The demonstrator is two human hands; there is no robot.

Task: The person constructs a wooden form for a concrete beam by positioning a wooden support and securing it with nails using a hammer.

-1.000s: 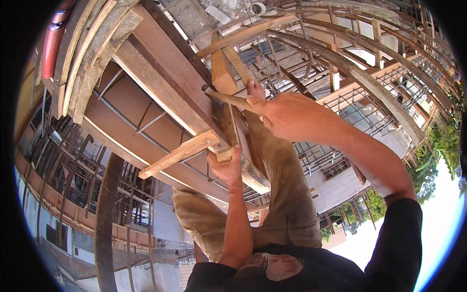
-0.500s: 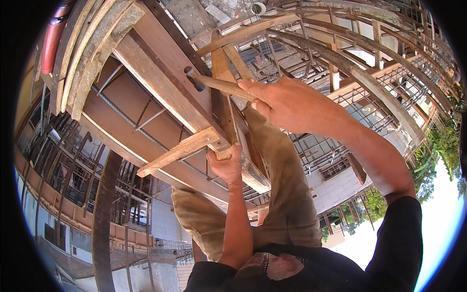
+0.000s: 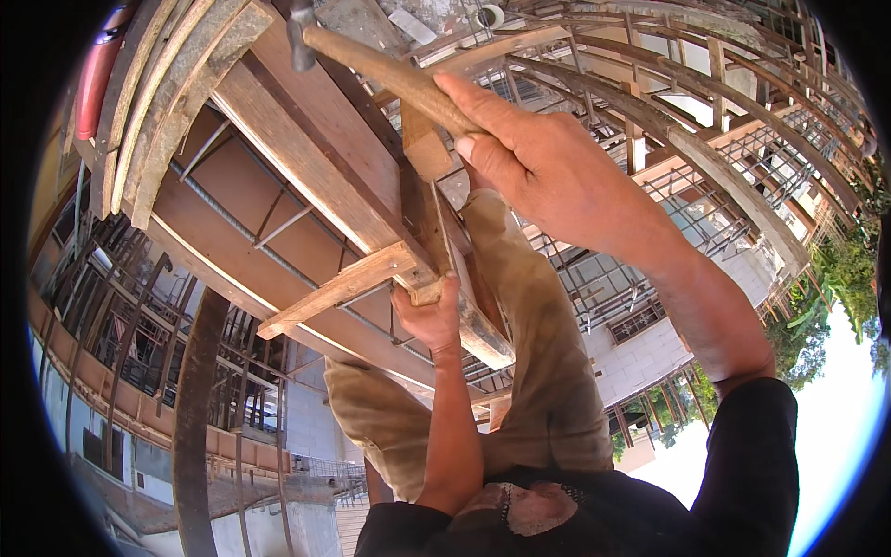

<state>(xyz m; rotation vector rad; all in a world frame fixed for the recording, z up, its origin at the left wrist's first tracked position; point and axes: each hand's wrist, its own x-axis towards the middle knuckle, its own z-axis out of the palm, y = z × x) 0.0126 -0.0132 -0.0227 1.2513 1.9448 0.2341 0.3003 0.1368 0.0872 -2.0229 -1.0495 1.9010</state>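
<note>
My right hand (image 3: pixel 548 186) is closed round the wooden handle of a hammer (image 3: pixel 371 65), whose metal head is raised toward the top of the view, above a plywood formwork board (image 3: pixel 316 102). My left hand (image 3: pixel 426 316) grips a short wooden block (image 3: pixel 427 295) at the lower end of a long timber (image 3: pixel 306 158). A crosspiece (image 3: pixel 320 297) is fixed to that timber just left of my left hand. An upright narrow board (image 3: pixel 439 218) stands above the hand.
Stacked planks (image 3: pixel 158 111) and a red cylindrical object (image 3: pixel 97 84) lie at upper left. Steel bars (image 3: pixel 232 213) run inside the formwork. My trousered legs (image 3: pixel 520 297) are below it. Timber framing (image 3: pixel 696 158), rebar grids and scaffolding surround the work, with buildings and trees beyond.
My right hand has swung the hammer up and toward the upper left, closer to the camera, lifting its head away from the board. My left hand has stayed in place.
</note>
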